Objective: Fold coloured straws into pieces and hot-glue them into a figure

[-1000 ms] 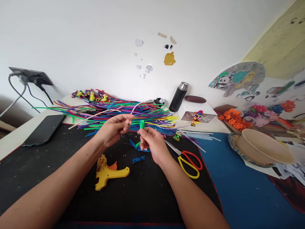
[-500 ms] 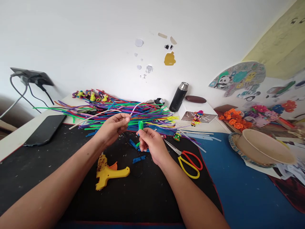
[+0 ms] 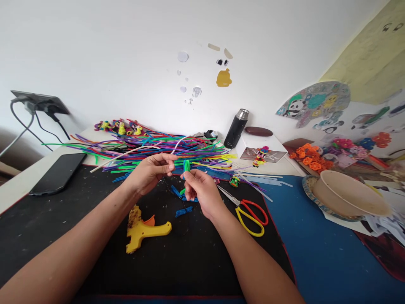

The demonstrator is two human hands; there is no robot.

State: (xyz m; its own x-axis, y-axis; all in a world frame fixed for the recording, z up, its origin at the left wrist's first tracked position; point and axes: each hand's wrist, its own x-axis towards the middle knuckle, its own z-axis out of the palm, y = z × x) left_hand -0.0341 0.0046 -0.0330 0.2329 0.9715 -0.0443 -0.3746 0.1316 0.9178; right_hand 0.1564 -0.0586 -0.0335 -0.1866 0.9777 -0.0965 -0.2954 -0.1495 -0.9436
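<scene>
My left hand (image 3: 151, 170) is closed in a pinch on a long white pipe cleaner (image 3: 126, 153) that runs off to the left and curls up past my fingertips. My right hand (image 3: 201, 191) is closed on a small coiled green pipe cleaner piece (image 3: 186, 166), held upright just right of my left fingertips. Both hands hover over the black mat (image 3: 63, 219). Blue pipe cleaner scraps (image 3: 183, 210) lie on the mat under my hands.
A yellow glue gun (image 3: 142, 228) lies below my left wrist; red-and-yellow scissors (image 3: 248, 211) lie by my right wrist. A heap of coloured pipe cleaners (image 3: 158, 147) is behind. A phone (image 3: 58, 172), black flask (image 3: 236, 128), white box (image 3: 262, 147) and bowl (image 3: 348, 196) stand around.
Almost nothing has changed: my hands stay close together with the white and green pieces, and the green piece has dipped slightly.
</scene>
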